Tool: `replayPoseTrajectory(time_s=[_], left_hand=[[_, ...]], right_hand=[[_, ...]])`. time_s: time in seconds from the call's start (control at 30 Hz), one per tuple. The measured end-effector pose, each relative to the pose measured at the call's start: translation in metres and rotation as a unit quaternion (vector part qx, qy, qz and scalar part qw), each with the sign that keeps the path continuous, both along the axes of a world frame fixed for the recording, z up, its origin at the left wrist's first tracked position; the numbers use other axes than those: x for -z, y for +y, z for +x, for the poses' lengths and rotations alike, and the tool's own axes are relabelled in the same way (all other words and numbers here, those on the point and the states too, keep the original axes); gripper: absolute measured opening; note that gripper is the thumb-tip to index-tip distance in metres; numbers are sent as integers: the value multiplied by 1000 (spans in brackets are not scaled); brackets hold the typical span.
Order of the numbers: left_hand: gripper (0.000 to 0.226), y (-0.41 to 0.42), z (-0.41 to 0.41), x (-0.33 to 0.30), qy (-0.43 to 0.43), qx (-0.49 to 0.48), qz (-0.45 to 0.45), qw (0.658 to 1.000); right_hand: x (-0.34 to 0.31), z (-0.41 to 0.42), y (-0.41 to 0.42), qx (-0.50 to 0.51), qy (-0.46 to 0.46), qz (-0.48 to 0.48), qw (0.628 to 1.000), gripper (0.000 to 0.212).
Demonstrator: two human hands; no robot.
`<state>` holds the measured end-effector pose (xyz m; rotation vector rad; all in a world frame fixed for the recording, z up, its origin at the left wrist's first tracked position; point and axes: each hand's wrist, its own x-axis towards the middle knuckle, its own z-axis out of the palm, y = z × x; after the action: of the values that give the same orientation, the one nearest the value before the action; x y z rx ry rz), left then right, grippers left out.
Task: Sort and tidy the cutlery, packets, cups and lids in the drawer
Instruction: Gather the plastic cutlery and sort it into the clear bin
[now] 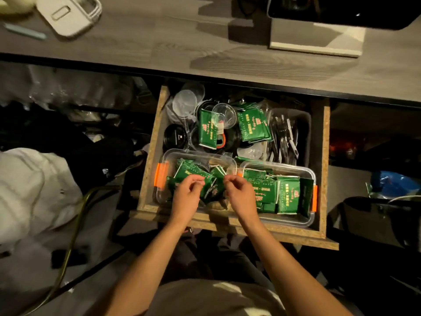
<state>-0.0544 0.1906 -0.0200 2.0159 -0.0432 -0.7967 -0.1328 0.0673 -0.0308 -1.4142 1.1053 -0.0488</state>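
Drawer (145, 156) pulled out from under the desk (205, 53), seen from above. Two clear tubs sit along its front edge. Left tub (166, 156) has an orange clip on its left side and a loose heap of green packets (193, 171). Right tub (311, 176) has packets (288, 192) packed upright in rows, orange clip on its right side.

Both hands are over the left tub's right end, near each other but not touching. Left hand (185, 196): fingers curled, tips pinched together above the heap. Right hand (240, 193): same pose, at the wall between the two tubs. Can't tell if either actually has a packet or anything else in the pinch.

Back half of the drawer: clear cups (184, 106) in the back-left corner, black lids (175, 137) against the left wall, more green packets (254, 126) mid-back, a cutlery tub (305, 117) in the back-right corner.
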Motion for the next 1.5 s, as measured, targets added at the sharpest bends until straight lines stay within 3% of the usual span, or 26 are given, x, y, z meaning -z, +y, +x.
replayPoseTrajectory(time_s=[0.1, 0.2, 0.3, 0.4, 0.57, 0.7, 0.83, 0.97, 1.07, 1.17, 1.27, 1.4, 1.5], left_hand=[[19, 32, 10, 7, -10, 21, 24, 999], [20, 56, 20, 14, -9, 53, 43, 998], [28, 71, 30, 22, 13, 119, 67, 990], [34, 78, 35, 28, 42, 149, 57, 986], [29, 83, 33, 20, 36, 135, 18, 990], [24, 74, 31, -4, 8, 182, -23, 983], [42, 53, 34, -33, -29, 246, -74, 966], [52, 39, 41, -50, -71, 304, -93, 945], [46, 36, 50, -50, -141, 331, -65, 931], [25, 37, 57, -46, -172, 312, -32, 934], [30, 42, 68, -31, -106, 195, -31, 975], [31, 46, 74, -12, -10, 103, -48, 993], [33, 37, 70, -1, 72, 95, -86, 989]], right_hand=[[11, 0, 23, -10, 34, -28, 999, 20], [26, -5, 33, -75, 116, -138, 981, 30], [50, -17, 41, -192, 227, -294, 909, 38], [64, -26, 51, -228, 299, -347, 859, 39], [50, -22, 54, -153, 272, -310, 898, 26], [1, -21, 53, 12, 149, -299, 942, 20], [-55, -11, 60, 137, -12, -268, 954, 14], [-91, 12, 56, 153, -128, -197, 960, 6], [-106, 29, 49, 118, -167, -177, 963, 13], [-102, 42, 41, 98, -184, -111, 972, 14], [-69, 42, 31, 137, -156, -38, 977, 20], [-14, 33, 31, 58, 22, -50, 997, 19], [8, 36, 41, 1, 47, -2, 999, 37]])
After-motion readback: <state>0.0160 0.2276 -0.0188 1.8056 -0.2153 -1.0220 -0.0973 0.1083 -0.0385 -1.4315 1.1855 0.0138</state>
